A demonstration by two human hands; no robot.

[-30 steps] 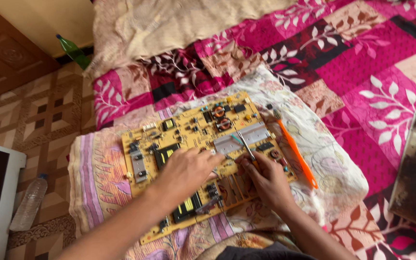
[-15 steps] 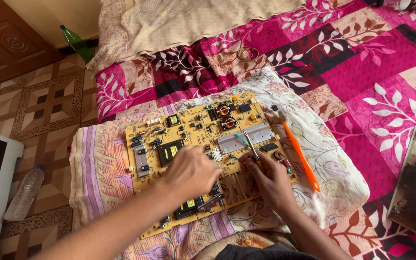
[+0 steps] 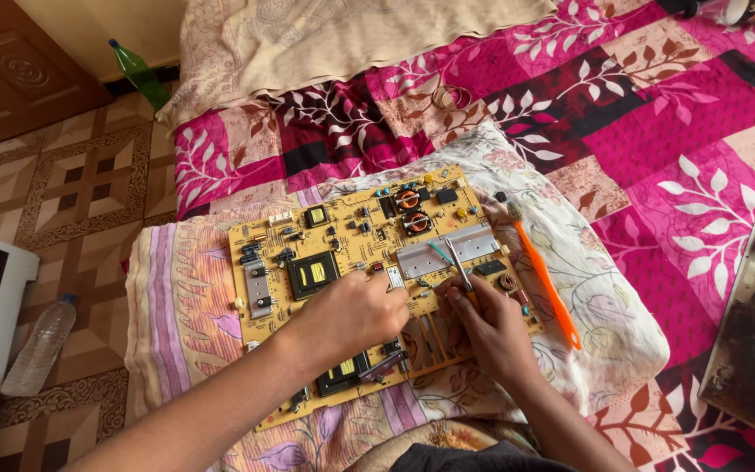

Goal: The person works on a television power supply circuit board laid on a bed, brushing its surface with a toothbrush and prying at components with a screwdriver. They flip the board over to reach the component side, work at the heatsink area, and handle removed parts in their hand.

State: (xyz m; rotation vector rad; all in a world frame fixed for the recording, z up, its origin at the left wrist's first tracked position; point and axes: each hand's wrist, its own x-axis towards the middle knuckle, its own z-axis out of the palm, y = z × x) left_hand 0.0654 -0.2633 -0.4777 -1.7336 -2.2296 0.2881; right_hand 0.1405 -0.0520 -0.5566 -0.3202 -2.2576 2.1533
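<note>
The left hand point(image 3: 351, 316) is resting palm-down on the flat yellow rectangular circuit board point(image 3: 325, 236), its grip curled narrow over the parts at the board's near middle; what the fingertips are pinching, if anything, cannot be told. Just beside it, the right hand point(image 3: 489, 328) is closing its grip around a thin metal tool with a shiny shaft point(image 3: 458, 262), whose tip is pointing away from the wrist and lying over a dull grey metal heat-sink plate point(image 3: 447, 252). Beyond that plate, farther from the grip, two round copper-wound coils point(image 3: 411, 210) are standing on the board. To the outer side of the left hand, a square black transformer block point(image 3: 312, 273) is sitting on the board.

The board is lying on a soft, faded floral cushion with pink and purple stripes point(image 3: 176, 306), which is resting on a bed covered in a magenta patchwork quilt with white leaf print point(image 3: 683, 149). On the outer side of the right hand, a long, slim orange plastic tool point(image 3: 549, 284) is lying on the cushion, apart from the fingers. Well away past the left arm, a clear ribbed plastic bottle point(image 3: 38, 345) is lying on the patterned tile floor point(image 3: 80, 183).
</note>
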